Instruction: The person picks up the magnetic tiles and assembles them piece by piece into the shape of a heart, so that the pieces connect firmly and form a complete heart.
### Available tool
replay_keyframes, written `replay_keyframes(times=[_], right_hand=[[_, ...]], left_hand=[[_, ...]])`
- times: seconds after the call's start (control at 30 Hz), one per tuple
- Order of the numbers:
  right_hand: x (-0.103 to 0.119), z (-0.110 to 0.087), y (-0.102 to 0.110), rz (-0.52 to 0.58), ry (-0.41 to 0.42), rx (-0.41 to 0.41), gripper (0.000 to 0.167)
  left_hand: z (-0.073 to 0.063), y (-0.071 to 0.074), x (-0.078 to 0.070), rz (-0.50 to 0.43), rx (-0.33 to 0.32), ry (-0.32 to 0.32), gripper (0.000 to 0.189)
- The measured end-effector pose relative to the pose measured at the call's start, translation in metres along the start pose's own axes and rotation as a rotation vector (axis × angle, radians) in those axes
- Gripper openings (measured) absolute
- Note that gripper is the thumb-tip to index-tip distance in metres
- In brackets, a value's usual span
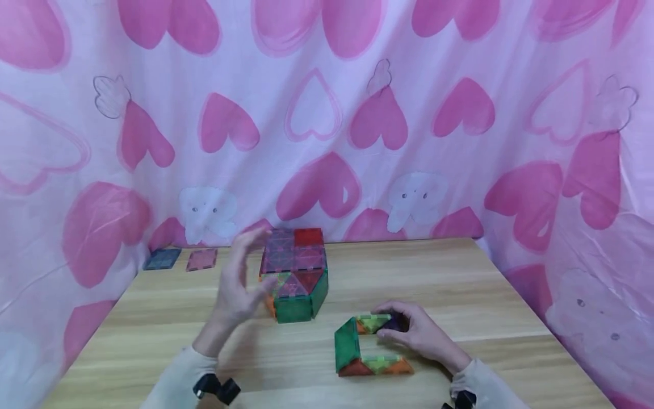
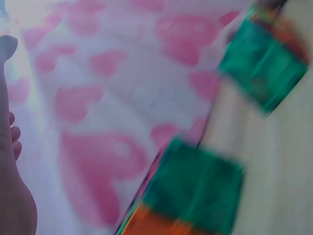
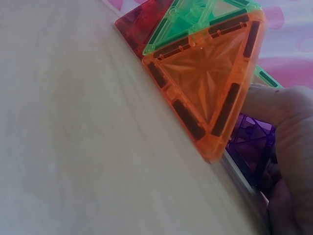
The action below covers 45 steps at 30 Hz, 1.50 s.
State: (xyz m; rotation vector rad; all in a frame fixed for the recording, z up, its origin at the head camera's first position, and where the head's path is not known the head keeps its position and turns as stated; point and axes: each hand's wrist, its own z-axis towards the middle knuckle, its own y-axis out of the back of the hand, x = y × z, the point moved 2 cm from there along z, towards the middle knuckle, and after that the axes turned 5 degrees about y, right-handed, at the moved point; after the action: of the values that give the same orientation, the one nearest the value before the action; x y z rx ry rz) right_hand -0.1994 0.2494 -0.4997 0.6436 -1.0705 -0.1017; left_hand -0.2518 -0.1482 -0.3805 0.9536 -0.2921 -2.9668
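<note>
My right hand (image 1: 421, 334) pinches a purple magnetic tile (image 3: 252, 139) at the end of the back row of a small magnetic-tile frame. A green tile (image 1: 347, 345) forms that frame's left side. Its front row, ending in an orange triangle tile (image 3: 203, 78), stands on edge nearer me. Raised at the left side of a larger magnetic-tile block (image 1: 293, 309) is my left hand (image 1: 236, 292), its fingers spread and holding nothing. Purple and red tiles top that block, with green ones on its front. Blur softens the left wrist view.
At the back left of the wooden table (image 1: 409, 267) lie a blue tile (image 1: 162, 259) and a pink tile (image 1: 201, 259), flat and apart. A pink heart-patterned curtain (image 1: 317, 170) hangs along the table's back and sides.
</note>
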Motion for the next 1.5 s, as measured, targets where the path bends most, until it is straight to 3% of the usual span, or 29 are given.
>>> replay_keyframes(times=[0.1, 0.3, 0.43, 0.6, 0.7, 0.87, 0.93, 1.0, 1.1, 1.17, 1.23, 1.33, 1.5], right_hand=[[-0.001, -0.001, -0.002, 0.018, 0.012, 0.002, 0.038], [0.000, 0.002, -0.002, 0.002, 0.004, 0.000, 0.039], [0.000, 0.005, -0.001, -0.009, -0.008, 0.006, 0.039], [0.000, 0.006, -0.001, -0.001, -0.015, 0.008, 0.041], [0.000, 0.004, -0.002, 0.016, -0.018, 0.012, 0.042], [0.000, 0.002, -0.002, 0.022, -0.004, 0.004, 0.041], [0.000, 0.001, -0.001, 0.015, -0.001, -0.002, 0.040], [-0.001, 0.000, -0.001, 0.009, -0.003, -0.004, 0.040], [0.000, -0.001, 0.000, 0.008, -0.007, -0.005, 0.040], [0.000, -0.001, 0.000, 0.011, -0.010, 0.001, 0.041], [0.001, -0.001, 0.001, 0.024, -0.014, 0.016, 0.042], [0.002, -0.003, 0.006, 0.087, -0.023, 0.052, 0.050], [0.006, -0.013, 0.017, 0.230, 0.017, 0.124, 0.073]], left_hand=[[0.001, 0.035, 0.021, 0.056, -0.085, 0.111, 0.079], [-0.018, 0.097, 0.073, 0.342, -0.173, 0.396, 0.079], [-0.039, 0.126, 0.105, 0.503, -0.115, 0.493, 0.085], [-0.061, 0.149, 0.133, 0.620, 0.028, 0.483, 0.094], [-0.069, 0.157, 0.143, 0.696, 0.124, 0.509, 0.096], [-0.074, 0.161, 0.149, 0.820, 0.268, 0.585, 0.078], [-0.075, 0.160, 0.149, 0.853, 0.263, 0.564, 0.064], [-0.074, 0.158, 0.148, 0.859, 0.214, 0.516, 0.052], [-0.074, 0.157, 0.146, 0.845, 0.146, 0.437, 0.033], [-0.073, 0.156, 0.146, 0.822, 0.140, 0.420, 0.028], [-0.072, 0.157, 0.145, 0.803, 0.156, 0.447, 0.032], [-0.074, 0.159, 0.144, 0.787, 0.173, 0.529, 0.053], [-0.077, 0.160, 0.143, 0.770, 0.138, 0.632, 0.087]])
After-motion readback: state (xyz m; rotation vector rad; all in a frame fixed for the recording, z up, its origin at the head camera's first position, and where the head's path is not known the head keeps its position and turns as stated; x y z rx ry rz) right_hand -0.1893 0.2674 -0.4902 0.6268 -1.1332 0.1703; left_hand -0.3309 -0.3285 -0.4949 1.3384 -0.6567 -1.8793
